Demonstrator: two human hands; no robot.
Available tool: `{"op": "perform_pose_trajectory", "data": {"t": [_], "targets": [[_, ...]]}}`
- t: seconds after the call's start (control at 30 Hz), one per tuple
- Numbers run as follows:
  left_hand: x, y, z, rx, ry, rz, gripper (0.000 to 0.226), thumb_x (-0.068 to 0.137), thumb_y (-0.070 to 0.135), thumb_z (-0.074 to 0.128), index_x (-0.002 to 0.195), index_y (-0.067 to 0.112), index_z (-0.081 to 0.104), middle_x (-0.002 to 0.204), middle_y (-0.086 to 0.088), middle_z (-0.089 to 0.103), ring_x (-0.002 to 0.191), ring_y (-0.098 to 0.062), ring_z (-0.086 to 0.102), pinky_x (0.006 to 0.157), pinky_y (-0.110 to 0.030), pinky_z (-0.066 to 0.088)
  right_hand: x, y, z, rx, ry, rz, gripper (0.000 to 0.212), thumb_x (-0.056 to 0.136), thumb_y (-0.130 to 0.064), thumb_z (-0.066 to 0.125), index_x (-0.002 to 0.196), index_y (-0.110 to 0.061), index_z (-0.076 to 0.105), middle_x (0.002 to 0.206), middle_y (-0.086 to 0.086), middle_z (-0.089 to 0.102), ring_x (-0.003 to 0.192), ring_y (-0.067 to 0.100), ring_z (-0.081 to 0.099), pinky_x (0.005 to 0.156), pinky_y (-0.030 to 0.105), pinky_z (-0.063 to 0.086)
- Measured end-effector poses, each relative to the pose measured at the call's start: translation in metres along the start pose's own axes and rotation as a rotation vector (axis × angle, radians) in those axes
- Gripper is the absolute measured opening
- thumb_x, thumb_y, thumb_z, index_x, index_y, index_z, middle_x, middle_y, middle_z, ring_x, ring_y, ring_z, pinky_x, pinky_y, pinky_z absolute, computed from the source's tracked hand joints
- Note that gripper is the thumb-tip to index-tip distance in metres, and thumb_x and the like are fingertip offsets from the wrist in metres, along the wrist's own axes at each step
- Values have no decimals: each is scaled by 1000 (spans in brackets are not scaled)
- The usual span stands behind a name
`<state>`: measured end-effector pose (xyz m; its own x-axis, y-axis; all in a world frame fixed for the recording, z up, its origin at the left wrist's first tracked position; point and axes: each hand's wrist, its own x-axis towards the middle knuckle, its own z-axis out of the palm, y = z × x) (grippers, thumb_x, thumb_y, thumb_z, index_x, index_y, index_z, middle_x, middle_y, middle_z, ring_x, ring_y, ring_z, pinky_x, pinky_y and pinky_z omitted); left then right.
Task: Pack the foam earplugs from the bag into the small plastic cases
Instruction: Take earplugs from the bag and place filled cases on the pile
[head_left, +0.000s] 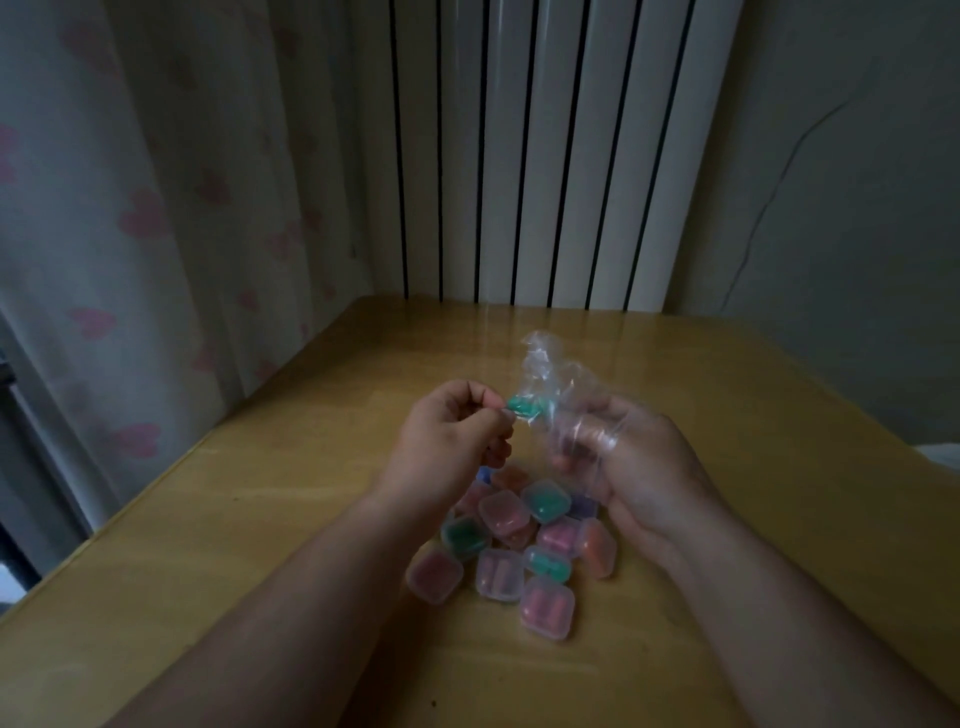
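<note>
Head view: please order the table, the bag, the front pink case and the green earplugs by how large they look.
1. table
2. bag
3. front pink case
4. green earplugs: they look smaller, but the case lies nearer the camera, so their true order is unsure.

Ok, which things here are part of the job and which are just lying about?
In the job: green earplug, pinched by the left hand; bag, held by the right hand; cases, piled on the table.
Just there: radiator; curtain.
</note>
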<state>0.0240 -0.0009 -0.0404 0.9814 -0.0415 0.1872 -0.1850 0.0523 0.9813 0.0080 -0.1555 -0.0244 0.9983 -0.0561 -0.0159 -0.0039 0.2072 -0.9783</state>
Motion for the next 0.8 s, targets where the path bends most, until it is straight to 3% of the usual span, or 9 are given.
{"op": "perform_pose_trajectory", "data": {"t": [0.17,0.3,0.43,0.57,0.7,0.8], "targets": [[3,-1,1,-82,26,-29,15,95,1,51,84,10,58,74,-6,65,68,-18,61,71,-35,53,5,-5,-5,122,122,-33,18,87,5,60,83,-12,60,73,12,67,60,18,66,67,38,56],[4,-4,-2,-152,-32,-74,14,95,1,52,84,9,57,73,-7,69,74,-20,67,73,-34,55,1,-1,-6,-34,-20,15,14,88,-2,63,92,-13,69,76,5,73,70,17,69,69,36,56],[3,-5,-3,-120,-33,-75,11,89,0,62,84,10,58,76,-6,69,75,-21,68,74,-35,56,-1,2,-5,-291,-37,-35,19,83,-6,70,97,-19,71,87,-1,73,81,18,69,67,30,54],[0,0,-3,-56,-47,-38,11,85,4,69,88,8,59,79,-6,69,75,-20,68,74,-34,56,-1,0,-3,-365,-72,-53,22,84,-6,70,99,-22,72,91,-3,74,84,15,70,64,26,54],[-2,1,-1,16,-48,-29,8,86,9,69,86,9,61,81,-8,69,71,-18,66,72,-32,56,-1,3,-2,-438,-92,-61,21,90,-8,62,98,-24,72,90,-4,75,84,15,72,72,32,59],[-3,1,0,97,-21,-33,8,87,13,70,84,10,63,76,-5,68,70,-18,64,74,-37,56,0,3,-1,-416,-88,-63,19,94,-10,57,95,-23,71,87,4,75,79,16,69,63,27,55]]}}
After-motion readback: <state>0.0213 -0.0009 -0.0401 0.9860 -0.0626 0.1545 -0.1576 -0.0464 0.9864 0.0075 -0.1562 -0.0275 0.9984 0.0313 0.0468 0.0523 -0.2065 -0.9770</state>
